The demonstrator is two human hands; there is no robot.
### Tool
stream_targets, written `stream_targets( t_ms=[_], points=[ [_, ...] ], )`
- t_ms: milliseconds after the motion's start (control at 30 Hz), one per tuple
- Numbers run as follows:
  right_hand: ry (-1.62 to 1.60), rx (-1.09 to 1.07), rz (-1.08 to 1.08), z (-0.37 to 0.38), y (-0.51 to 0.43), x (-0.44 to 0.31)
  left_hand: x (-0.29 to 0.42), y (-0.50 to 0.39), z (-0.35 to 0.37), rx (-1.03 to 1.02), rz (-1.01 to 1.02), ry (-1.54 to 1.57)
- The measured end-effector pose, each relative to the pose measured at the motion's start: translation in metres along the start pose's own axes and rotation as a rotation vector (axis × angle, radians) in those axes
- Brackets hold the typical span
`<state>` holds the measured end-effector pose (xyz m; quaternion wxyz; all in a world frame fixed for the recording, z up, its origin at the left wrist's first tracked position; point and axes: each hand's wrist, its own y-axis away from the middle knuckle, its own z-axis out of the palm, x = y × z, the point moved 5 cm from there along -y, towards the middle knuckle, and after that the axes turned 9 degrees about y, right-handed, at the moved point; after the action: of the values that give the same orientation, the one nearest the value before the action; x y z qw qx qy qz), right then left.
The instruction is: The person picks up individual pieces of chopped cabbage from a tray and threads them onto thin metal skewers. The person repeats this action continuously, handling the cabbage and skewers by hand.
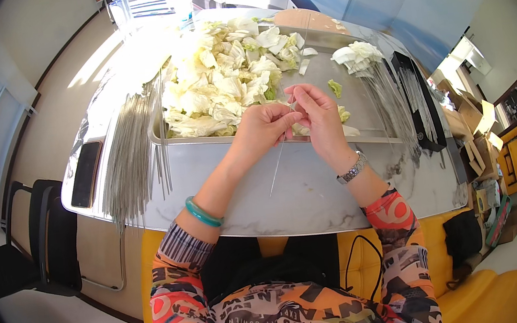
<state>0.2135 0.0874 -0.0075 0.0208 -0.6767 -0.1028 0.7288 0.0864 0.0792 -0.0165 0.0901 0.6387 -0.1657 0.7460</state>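
Observation:
My left hand [263, 124] and my right hand [315, 112] meet over the near edge of a metal tray [366, 120]. Between their fingertips they pinch a thin metal skewer [278, 164], whose lower end slants down toward me. Torn cabbage leaves [229, 84] fill the tray's left and middle. On its right edge rests a bunch of skewers [385, 100] with cabbage pieces [357, 56] threaded at the far ends. A large bundle of metal skewers [128, 154] lies left of the tray. My fingers partly hide whether anything small sits on the held skewer.
A phone [87, 174] lies at the table's left edge. At the right, a long black box [417, 101] holds more skewers. A round board [311, 20] is behind the tray. Black chairs [55, 232] stand left; cardboard boxes [471, 119] are piled at right.

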Motion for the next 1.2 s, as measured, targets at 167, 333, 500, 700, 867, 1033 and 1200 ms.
stream_targets(
  t_ms=[167,333,500,700,867,1033,1200],
  points=[
    [-0.127,0.011,-0.011,-0.001,-0.011,0.006,0.001,0.001,0.002,-0.005,0.028,-0.097],
    [-0.169,0.007,-0.003,-0.004,-0.01,0.008,0.006,0.004,0.005,0.011,0.049,-0.122],
    [-0.198,0.017,0.018,-0.006,-0.005,0.009,0.002,0.002,0.002,0.03,0.023,-0.112],
    [-0.206,0.042,0.007,-0.006,-0.001,0.008,0.003,-0.005,-0.034,0.313,0.143,0.165],
    [-0.176,0.022,0.036,-0.005,-0.001,0.01,0.007,-0.006,-0.058,0.516,0.235,0.003],
    [-0.2,0.024,0.035,-0.007,0.0,0.008,0.015,-0.007,-0.04,0.496,0.256,-0.58],
    [-0.195,0.03,0.038,-0.007,0.0,0.007,0.016,-0.005,-0.032,0.348,0.207,-0.744]
  ],
)
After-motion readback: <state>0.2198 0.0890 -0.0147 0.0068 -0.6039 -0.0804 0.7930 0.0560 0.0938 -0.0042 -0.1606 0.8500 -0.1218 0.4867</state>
